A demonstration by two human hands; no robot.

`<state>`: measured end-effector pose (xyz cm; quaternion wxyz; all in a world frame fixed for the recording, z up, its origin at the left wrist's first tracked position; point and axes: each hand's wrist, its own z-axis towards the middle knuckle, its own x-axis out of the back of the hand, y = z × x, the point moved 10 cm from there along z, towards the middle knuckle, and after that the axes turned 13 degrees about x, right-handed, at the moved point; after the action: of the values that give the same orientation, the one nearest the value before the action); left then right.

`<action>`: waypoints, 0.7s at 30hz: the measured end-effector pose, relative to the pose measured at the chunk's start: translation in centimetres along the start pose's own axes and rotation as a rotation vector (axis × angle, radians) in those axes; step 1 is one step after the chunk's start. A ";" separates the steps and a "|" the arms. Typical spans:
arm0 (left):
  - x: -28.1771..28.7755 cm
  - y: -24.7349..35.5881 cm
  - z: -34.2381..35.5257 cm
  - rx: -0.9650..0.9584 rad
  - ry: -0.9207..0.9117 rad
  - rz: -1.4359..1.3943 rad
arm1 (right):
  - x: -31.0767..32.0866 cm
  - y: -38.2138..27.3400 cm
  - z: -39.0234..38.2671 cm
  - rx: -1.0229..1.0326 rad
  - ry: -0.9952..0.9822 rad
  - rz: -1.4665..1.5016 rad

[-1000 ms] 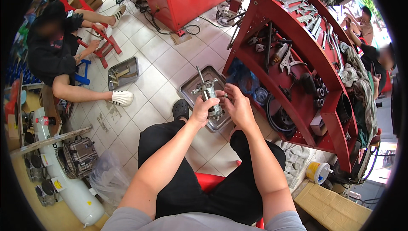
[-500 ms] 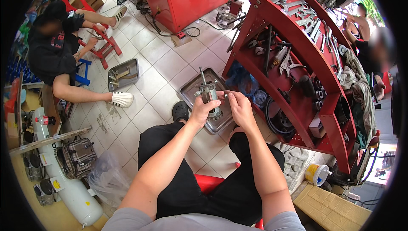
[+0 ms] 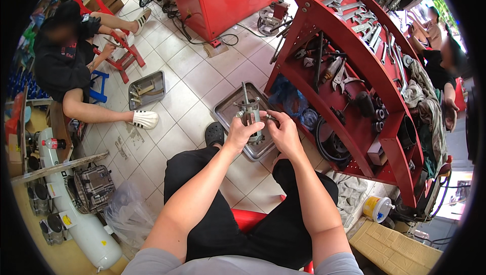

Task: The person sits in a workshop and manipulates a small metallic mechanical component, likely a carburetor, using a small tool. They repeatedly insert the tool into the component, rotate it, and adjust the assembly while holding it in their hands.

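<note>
Nearest, at 6 o'clock, the person sits on a red stool [image 3: 248, 219], both forearms running up to the middle of the view. The left hand [image 3: 244, 133] is wrapped around the lower body of a grey metal puller-like tool [image 3: 251, 118], a frame with an upright threaded rod, gripping it from the 9 o'clock side. The right hand [image 3: 284, 132] pinches a small part at the tool's 3 o'clock side, fingertips closed on it; what that part is cannot be made out. The tool is held in the air, above a steel tray [image 3: 228, 110] on the tiled floor.

To do this well, I judge the left hand should keep the frame steady and upright while the right works with small, even turns, over the tray so dropped parts land there.

Farther, at 2 o'clock, stands a red tool rack [image 3: 385, 138] hung with wrenches and pliers. At 10 o'clock another person [image 3: 61, 67] sits beside a second tray [image 3: 147, 90].
</note>
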<state>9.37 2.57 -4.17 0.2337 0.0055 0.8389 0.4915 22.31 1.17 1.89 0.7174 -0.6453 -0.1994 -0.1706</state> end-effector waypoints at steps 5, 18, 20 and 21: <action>0.0 0.0 0.0 0.011 0.007 0.000 | -0.2 0.0 -0.1 0.041 0.006 0.010; 0.6 1.5 -0.6 -0.049 0.086 -0.054 | -0.8 1.0 0.0 0.055 0.013 0.400; 0.8 1.7 -0.5 -0.098 0.112 -0.027 | -0.3 0.7 -0.1 0.055 0.009 0.342; 1.2 1.6 -0.5 -0.096 0.131 -0.026 | -0.5 0.4 -0.1 0.073 0.007 0.340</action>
<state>7.77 3.28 -3.14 0.1848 -0.0487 0.8278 0.5275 22.11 1.06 1.28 0.7595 -0.6428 -0.0909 -0.0415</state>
